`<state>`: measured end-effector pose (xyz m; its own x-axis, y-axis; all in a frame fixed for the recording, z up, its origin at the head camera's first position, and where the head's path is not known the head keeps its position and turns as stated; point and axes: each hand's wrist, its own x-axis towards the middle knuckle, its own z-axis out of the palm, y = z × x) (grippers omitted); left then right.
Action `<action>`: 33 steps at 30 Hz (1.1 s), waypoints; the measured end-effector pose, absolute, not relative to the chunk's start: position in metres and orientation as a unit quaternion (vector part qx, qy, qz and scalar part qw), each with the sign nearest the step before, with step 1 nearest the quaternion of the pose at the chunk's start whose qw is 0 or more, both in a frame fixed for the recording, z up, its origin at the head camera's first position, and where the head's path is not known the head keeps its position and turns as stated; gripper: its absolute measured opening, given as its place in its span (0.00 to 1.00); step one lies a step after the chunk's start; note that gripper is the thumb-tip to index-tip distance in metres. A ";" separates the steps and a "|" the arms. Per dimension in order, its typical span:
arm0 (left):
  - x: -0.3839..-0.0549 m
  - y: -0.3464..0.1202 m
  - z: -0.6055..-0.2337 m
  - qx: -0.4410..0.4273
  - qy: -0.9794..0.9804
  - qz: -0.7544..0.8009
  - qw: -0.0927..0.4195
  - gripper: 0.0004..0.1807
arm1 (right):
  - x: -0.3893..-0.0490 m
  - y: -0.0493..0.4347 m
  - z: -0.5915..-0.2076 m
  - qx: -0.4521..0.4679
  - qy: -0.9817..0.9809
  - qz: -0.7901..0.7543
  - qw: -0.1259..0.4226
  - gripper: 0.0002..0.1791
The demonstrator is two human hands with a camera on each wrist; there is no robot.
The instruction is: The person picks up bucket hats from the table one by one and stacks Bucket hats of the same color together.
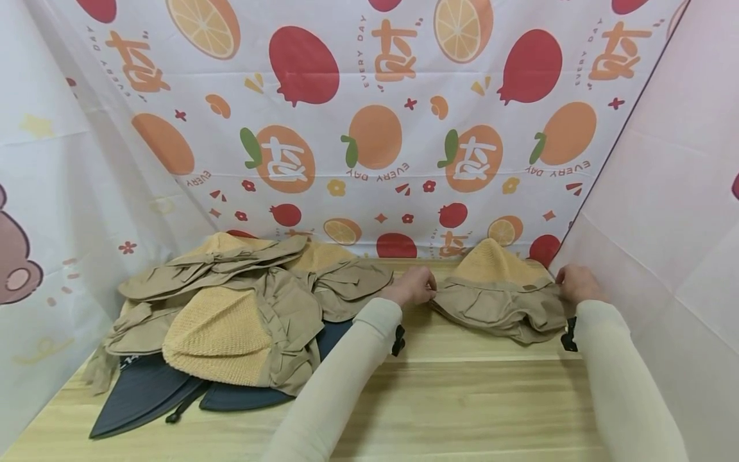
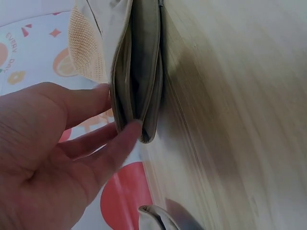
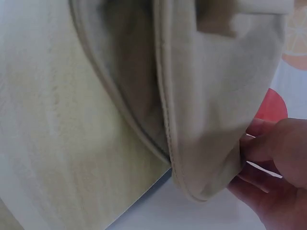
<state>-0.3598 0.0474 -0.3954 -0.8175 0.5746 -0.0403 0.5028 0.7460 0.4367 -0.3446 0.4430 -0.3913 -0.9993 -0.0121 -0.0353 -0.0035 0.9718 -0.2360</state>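
Note:
A sun hat (image 1: 496, 295) with a yellow woven crown and a khaki cloth brim lies near the back right of the table. My left hand (image 1: 411, 287) pinches the left end of its brim; in the left wrist view, thumb and fingers hold the folded brim edge (image 2: 136, 72). At the other end, my right hand (image 1: 579, 284) grips the brim, and the right wrist view shows its fingers (image 3: 254, 184) at the khaki cloth (image 3: 216, 105). A small leather-like patch (image 1: 529, 288) sits on the hat's band.
To the left is a heap of similar sun hats (image 1: 222, 333), khaki brims and yellow crowns overlapping. Dark blue visor-like brims (image 1: 147, 388) stick out beneath, with a black cord toggle (image 1: 173, 417). Fruit-printed cloth (image 1: 369, 192) hangs behind the wooden table (image 1: 462, 410); pale cloth (image 1: 681, 212) stands at right.

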 end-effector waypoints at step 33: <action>-0.347 0.063 -0.407 0.258 0.950 0.127 0.120 0.22 | -0.356 0.387 -0.375 -0.001 0.940 -0.161 0.300 0.48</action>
